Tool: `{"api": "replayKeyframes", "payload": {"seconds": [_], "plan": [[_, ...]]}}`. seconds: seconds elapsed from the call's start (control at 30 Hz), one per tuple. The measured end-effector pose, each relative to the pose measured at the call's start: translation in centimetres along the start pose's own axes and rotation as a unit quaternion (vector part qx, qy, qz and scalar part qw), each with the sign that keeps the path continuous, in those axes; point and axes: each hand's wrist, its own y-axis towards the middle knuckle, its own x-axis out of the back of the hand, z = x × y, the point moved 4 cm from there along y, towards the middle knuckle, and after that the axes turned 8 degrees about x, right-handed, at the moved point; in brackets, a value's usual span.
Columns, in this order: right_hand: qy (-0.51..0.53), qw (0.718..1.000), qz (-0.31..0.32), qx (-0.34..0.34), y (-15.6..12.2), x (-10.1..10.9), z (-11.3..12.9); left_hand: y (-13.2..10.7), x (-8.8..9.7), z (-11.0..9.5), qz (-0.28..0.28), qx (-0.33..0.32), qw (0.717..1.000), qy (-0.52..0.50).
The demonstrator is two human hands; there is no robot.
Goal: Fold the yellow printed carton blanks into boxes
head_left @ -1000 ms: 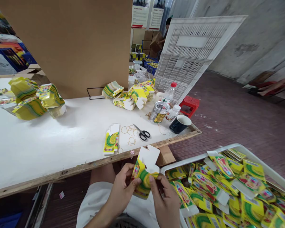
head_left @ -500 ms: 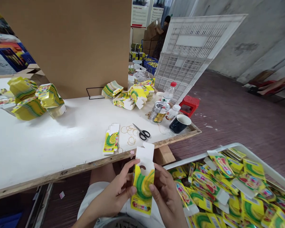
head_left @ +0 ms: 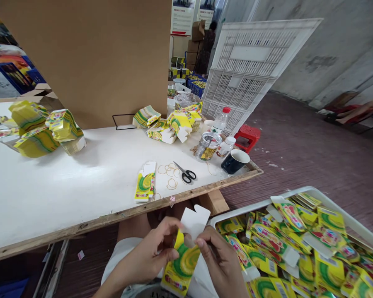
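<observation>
Both my hands hold one yellow-and-green printed carton [head_left: 183,260] over my lap, below the table edge. My left hand [head_left: 151,258] pinches its left side near the top. My right hand [head_left: 219,258] grips the right side, thumb at the base of the white top flap, which stands up and leans right. A white tray [head_left: 345,213] full of several flat cartons of the same kind lies just right of my right hand. A small flat stack of cartons [head_left: 146,182] rests on the white table [head_left: 65,182] near its front edge.
Rubber bands [head_left: 169,174], black scissors [head_left: 186,174], a jar [head_left: 207,145], a bottle [head_left: 220,121] and a dark mug [head_left: 234,161] sit at the table's right end. Carton piles lie at back left [head_left: 40,128] and centre [head_left: 170,122]. Brown cardboard sheet [head_left: 90,58] and white crates [head_left: 251,70] stand behind. A person stands far back.
The carton has tilted so its bottom swings left and lower. Its white top flap now leans right, and my fingers have moved up toward the flap's base.
</observation>
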Motion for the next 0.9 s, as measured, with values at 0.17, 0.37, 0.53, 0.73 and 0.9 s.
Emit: {"api": "replayKeyframes", "payload": {"seconds": [0.17, 0.37, 0.53, 0.73, 0.9], "plan": [[-0.065, 0.993, -0.089, 0.044, 0.1, 0.5, -0.5, 0.5, 0.0, 0.7, -0.002, 0.006, 1.0, -0.016], [-0.002, 0.996, -0.072, 0.056, 0.9, 1.3, 0.8, 1.0, 0.7, 0.8, -0.112, -0.021, 0.99, 0.081], [0.04, 0.996, 0.03, -0.077, 1.6, -0.4, 0.3, 1.1, 0.3, 0.9, -0.088, -0.023, 0.994, 0.063], [-0.02, 0.996, 0.022, -0.09, 1.6, -1.2, -0.4, 1.1, 0.5, 1.0, -0.045, -0.005, 0.998, -0.046], [-0.033, 0.997, 0.016, -0.073, 1.0, -1.6, -0.8, 1.7, 0.2, 1.4, -0.08, 0.029, 0.986, -0.145]]}}
